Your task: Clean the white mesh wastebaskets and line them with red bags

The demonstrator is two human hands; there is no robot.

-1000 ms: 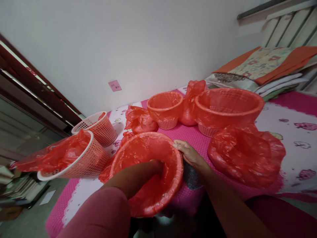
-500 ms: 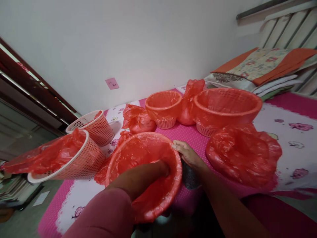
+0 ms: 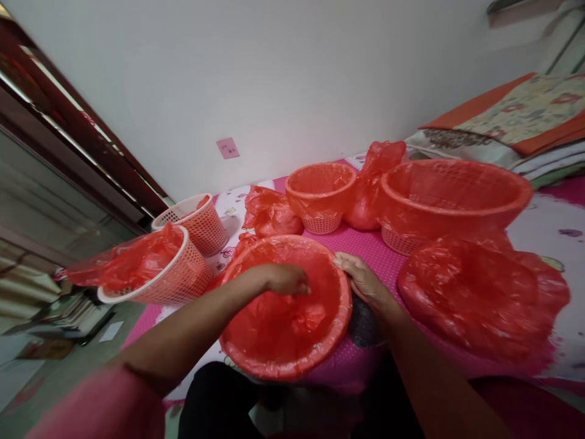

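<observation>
Lining the near basket (image 3: 292, 341) with a red plastic bag (image 3: 278, 317) looks well along, judging by how things lie: the film already spreads over the inside and folds over most of the rim. The left hand (image 3: 286, 279) sits inside the near basket, fingers curled loosely and pressing the bag down; it clamps nothing that I can see. The right hand (image 3: 363, 281) is closed on the rim at the near basket's right side, pinching bag and rim together.

Behind the near basket, a small lined basket (image 3: 320, 195) and a large lined basket (image 3: 450, 198) already stand finished on the pink bed cover (image 3: 361, 247). Left of it, two mesh baskets (image 3: 183, 256) lie tipped, one stuffed with a loose bag, apparently still undone. Right of it rests a crumpled heap of bags (image 3: 479, 299).
</observation>
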